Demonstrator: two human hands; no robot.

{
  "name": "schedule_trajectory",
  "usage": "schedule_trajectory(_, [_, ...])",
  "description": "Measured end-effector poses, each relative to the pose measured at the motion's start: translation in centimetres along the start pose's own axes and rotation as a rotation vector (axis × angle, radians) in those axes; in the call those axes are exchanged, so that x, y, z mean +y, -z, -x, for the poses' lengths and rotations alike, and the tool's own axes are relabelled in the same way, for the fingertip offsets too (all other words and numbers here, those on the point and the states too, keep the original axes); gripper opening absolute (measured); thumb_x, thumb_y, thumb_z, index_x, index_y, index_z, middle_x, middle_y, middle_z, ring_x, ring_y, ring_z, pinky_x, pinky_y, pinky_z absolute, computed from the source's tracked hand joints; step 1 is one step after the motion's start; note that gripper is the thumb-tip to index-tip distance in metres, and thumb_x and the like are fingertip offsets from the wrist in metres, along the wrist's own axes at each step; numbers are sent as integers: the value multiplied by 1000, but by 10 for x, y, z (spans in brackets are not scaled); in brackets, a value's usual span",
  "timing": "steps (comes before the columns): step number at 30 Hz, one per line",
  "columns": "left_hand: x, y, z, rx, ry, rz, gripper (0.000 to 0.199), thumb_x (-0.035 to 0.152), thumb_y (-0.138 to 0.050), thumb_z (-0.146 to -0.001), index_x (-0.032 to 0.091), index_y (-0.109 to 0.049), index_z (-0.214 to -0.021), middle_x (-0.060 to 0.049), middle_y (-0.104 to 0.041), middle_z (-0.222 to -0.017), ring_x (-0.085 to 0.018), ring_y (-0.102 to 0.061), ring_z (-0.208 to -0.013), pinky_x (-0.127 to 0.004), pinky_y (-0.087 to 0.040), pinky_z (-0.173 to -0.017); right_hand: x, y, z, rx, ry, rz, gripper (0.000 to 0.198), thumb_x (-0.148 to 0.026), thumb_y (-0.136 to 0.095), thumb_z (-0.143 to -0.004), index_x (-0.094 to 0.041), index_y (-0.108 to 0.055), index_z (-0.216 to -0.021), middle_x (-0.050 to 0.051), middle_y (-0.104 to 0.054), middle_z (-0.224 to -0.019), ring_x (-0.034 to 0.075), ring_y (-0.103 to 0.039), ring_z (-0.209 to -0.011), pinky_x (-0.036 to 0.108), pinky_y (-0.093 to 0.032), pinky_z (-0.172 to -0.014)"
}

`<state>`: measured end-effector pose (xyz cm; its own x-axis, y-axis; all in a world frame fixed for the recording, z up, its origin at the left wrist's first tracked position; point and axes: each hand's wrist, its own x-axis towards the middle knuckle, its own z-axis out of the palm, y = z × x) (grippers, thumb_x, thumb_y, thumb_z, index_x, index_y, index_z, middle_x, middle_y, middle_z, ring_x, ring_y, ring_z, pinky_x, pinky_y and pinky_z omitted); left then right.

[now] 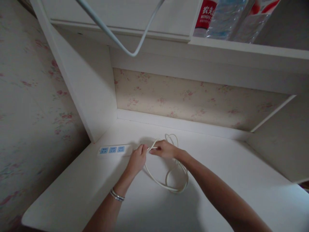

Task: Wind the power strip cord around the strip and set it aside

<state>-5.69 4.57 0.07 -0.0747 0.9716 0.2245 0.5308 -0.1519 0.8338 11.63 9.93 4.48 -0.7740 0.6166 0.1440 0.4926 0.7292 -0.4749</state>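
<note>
A pale cream cord (pixel 158 183) lies in loose loops on the white desk (pixel 231 187), with part of it raised between my hands. My left hand (pixel 140 156), with a silver bracelet on its wrist, is closed around a stretch of the cord. Just to its right, my right hand (pixel 165 149) pinches the cord between thumb and fingers. On the desk to the left lies a white power strip (pixel 112 149) with three blue socket blocks; its right end runs behind my left hand. Where the cord joins the strip is hidden.
A side panel (pixel 89 80) stands at the left and another at the right. Overhead, a shelf (pixel 241 45) holds wrapped water bottles (pixel 224 19) with red labels. A light-coloured cable (pixel 131 53) hangs down near the camera. Floral wallpaper covers the back wall.
</note>
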Motion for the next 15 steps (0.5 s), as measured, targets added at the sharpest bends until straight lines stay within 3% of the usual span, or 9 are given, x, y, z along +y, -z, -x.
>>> schedule_trajectory(5, [0,1,1,12,-38,-83,49,51,-34,-92,21,-57,-62,-3,-61,-60,-17,-54,-60,-26,-29,-57,-7,42,22,-16,-47,18,40,-44,-42,-93,-18,-70,-82,-1,-63,-68,11,-53,-60,20,-36,-59])
schedule_trajectory(8, [-4,2,0,40,-77,-173,49,56,-40,-88,20,-52,-57,0,-56,-56,-14,-49,-54,-25,-26,-55,-1,72,41,0,-155,125,46,-50,-40,-92,-18,-68,-73,-2,-60,-61,11,-49,-56,20,-32,-56])
schedule_trajectory(12, [-15,10,-7,124,-81,-257,46,55,-40,-89,20,-50,-61,0,-54,-57,-14,-47,-55,-24,-26,-56,27,116,81,116,-360,328,50,-54,-36,-92,-19,-65,-72,1,-60,-62,14,-52,-58,23,-33,-59])
schedule_trajectory(15, [-28,22,-15,222,10,-290,45,53,-38,-90,20,-50,-62,-1,-54,-57,-15,-47,-55,-25,-25,-55,64,148,134,273,-589,481,47,-52,-35,-92,-19,-65,-75,5,-64,-68,18,-55,-62,26,-36,-63])
